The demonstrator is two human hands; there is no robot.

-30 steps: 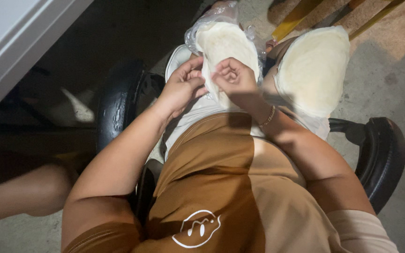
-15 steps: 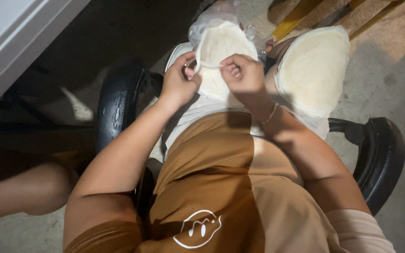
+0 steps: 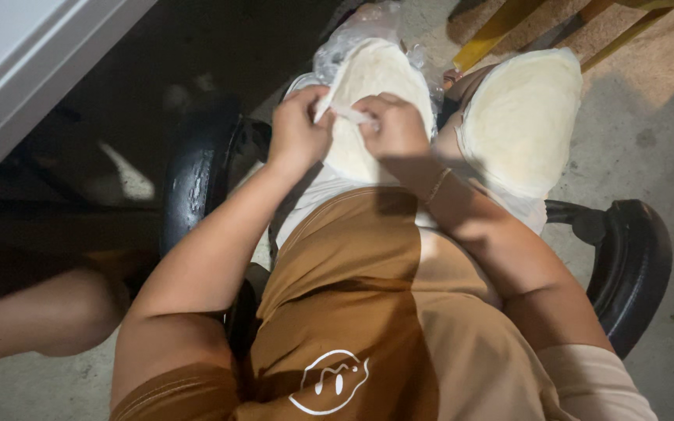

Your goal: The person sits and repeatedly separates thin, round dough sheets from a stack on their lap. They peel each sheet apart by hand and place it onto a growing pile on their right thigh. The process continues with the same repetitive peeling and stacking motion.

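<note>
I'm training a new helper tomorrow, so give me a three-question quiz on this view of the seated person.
1. True or false: both the left hand and right hand pinch the edge of the flat round sheet.
2. The second stack of round sheets lies on which side of the person? A left B right
3. What black parts flank the lap?

Key: 1 true; 2 B; 3 the chair armrests.

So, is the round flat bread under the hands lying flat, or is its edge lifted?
Lifted at one edge. The left hand and right hand pinch a thin edge up off the round flat bread; the rest lies spread flat.
</note>
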